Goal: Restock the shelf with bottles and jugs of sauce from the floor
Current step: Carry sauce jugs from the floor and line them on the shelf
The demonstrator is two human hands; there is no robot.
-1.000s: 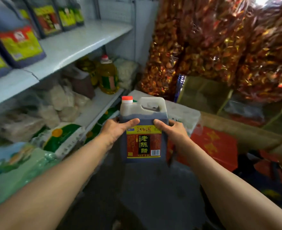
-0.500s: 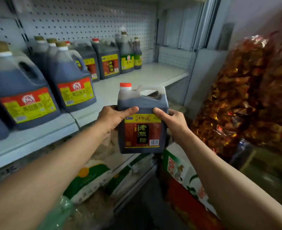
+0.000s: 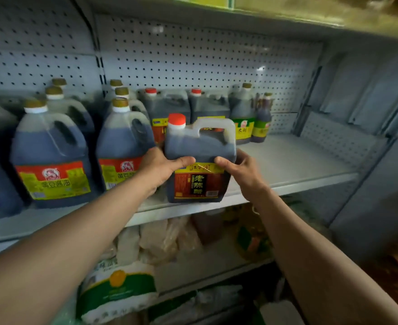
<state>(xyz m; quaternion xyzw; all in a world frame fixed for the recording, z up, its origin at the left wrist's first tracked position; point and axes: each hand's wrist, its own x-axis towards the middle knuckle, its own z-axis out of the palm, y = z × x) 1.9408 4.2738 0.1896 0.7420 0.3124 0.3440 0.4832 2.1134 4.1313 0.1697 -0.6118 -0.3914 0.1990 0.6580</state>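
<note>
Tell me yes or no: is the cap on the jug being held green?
No, the held jug, gripped by the left hand and right hand, has a red cap.

Shelf (image 3: 294, 165) bare on the right; jugs (image 3: 123, 146) crowd its left and back.

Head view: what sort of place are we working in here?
Most likely a small grocery shop. Metal shelf with pegboard backing holds rows of labelled sauce jugs; bagged goods lie on the shelf below. Both hands, left hand and right hand, hold a red-capped jug at the shelf edge.
</note>
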